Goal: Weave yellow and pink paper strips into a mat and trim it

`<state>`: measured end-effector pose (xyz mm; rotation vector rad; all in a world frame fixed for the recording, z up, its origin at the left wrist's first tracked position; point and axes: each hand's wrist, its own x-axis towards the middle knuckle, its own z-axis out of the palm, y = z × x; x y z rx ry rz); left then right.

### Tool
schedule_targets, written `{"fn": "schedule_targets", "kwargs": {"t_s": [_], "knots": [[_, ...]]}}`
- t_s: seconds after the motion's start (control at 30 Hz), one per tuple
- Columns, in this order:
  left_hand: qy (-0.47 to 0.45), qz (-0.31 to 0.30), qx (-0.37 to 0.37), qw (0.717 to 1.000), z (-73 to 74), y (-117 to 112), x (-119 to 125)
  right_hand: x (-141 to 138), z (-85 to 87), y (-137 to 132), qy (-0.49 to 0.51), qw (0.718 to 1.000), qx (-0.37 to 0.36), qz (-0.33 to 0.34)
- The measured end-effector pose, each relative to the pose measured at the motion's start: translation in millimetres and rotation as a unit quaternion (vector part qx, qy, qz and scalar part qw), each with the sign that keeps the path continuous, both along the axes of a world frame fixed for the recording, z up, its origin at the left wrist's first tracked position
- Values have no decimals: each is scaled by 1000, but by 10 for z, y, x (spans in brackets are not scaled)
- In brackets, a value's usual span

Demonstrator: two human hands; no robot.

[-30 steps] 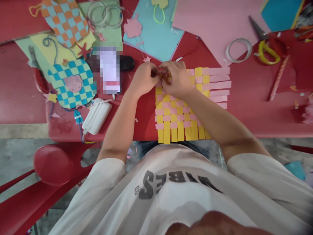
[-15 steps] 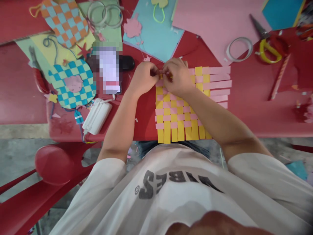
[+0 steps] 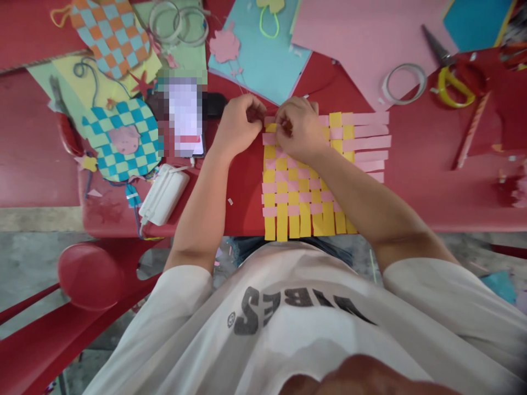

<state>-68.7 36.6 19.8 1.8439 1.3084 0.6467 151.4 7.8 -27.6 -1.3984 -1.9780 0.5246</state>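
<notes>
1. Head view: the woven paper mat [image 3: 293,185] lies flat on the red table [image 3: 246,218], probably so both hands can reach its 11 o'clock corner.
2. The left hand [image 3: 241,125] curls beside that corner, fingertips close together; whether they pinch a strip, one cannot tell.
3. The right hand [image 3: 300,130] rests over the mat at 12 o'clock, fingers bent inward, likely steadying it; any pinch is hidden.

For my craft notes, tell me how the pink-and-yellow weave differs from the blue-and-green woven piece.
The pink-and-yellow weave has long loose strip ends; the blue-and-green piece has a rounded outline. The pink-and-yellow weave lies partly under the right hand; the blue-and-green piece lies untouched, with a pink shape on it. Both show a two-colour checkered pattern.
</notes>
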Motion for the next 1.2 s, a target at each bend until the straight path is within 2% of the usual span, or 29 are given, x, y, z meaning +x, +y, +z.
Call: {"fn": "schedule_targets", "kwargs": {"t_s": [0.17, 0.47, 0.8, 0.97, 1.2], "knots": [[-49, -13, 40, 998, -80, 19, -4, 0, -3, -2, -9, 1000, -10, 3], [-33, -13, 17, 999, -143, 20, 6, 4, -4, -6, -13, 1000, -3, -2], [-21, -22, 42, 999, -205, 49, 21, 18, -68, 11, -25, 999, 24, -6], [-18, -32, 27, 999, -206, 46, 22, -6, -10, -3, -44, 999, 1, -12], [18, -43, 70, 996, -209, 57, 28, -45, 101, -44, -85, 996, -23, -31]]}}
